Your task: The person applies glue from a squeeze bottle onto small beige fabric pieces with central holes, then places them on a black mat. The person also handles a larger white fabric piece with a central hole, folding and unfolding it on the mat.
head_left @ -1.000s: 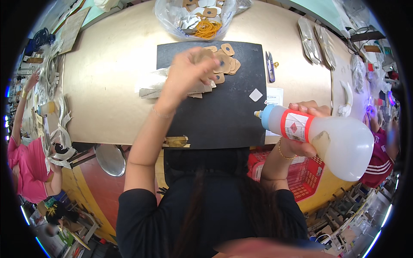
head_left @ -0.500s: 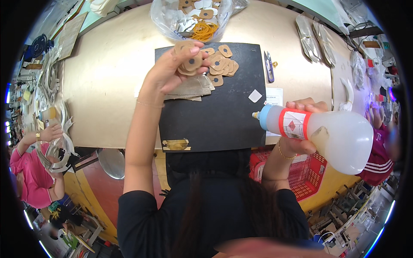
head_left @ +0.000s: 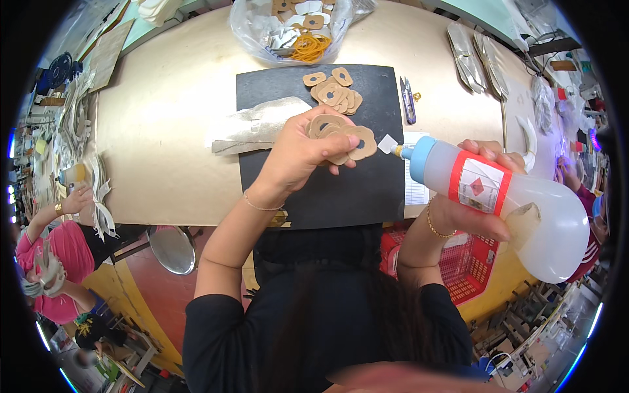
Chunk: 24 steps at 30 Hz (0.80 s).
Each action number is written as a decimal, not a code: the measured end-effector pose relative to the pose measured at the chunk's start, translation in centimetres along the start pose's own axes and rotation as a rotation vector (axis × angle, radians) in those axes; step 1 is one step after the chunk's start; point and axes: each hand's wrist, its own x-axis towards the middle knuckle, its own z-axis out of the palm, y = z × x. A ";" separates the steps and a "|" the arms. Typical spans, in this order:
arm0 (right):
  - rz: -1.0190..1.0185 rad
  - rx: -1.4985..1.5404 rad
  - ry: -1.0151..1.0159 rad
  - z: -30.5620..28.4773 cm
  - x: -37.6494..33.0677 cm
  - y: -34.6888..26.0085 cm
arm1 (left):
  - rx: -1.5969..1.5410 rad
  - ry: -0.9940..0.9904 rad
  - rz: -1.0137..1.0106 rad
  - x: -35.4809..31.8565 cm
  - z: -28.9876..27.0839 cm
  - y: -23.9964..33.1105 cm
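Note:
My left hand (head_left: 304,145) pinches a fanned stack of tan rounded patches (head_left: 365,140) with dark centre holes, held above a black mat (head_left: 367,190). In my right hand (head_left: 481,190) lies a large translucent squeeze bottle (head_left: 553,226) with a blue cap and a red-bordered label. The bottle is tilted sideways, its nozzle (head_left: 398,150) pointing left at the patches, a small gap between them. A small white square (head_left: 387,143) sits just left of the nozzle. Beyond my left hand, more tan patches (head_left: 335,95) form a loose pile on the mat.
Greyish flat sheets (head_left: 252,128) overlap the mat's left edge. Blue-handled thread snips (head_left: 408,101) lie right of the mat. A clear bag (head_left: 246,33) of patches and yellow rubber bands stands at the back. Red baskets (head_left: 481,262) are below the table. A person in pink (head_left: 65,255) works at far left.
My left hand has brought the stack of patches right and nearer, toward the nozzle. The bottle has shifted slightly right and tipped a little more. The grey sheets are now uncovered.

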 end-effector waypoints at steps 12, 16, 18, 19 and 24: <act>0.071 0.051 -0.161 -0.2 -0.4 0.2 | 0.106 -0.013 0.000 -0.6 1.5 -0.2; 0.125 -0.033 -0.247 -0.2 -0.8 -0.2 | 0.160 -0.035 -0.018 -0.7 1.7 -0.1; 0.153 -0.102 -0.278 -0.2 -0.8 -0.7 | 0.169 -0.034 -0.011 -0.8 1.8 0.0; 0.152 -0.102 -0.292 -0.2 -0.7 -0.8 | 0.173 -0.034 -0.007 -0.8 1.9 0.0; 0.223 -0.164 -0.272 0.0 -0.9 -1.0 | 0.199 -0.051 -0.027 -0.7 1.8 0.1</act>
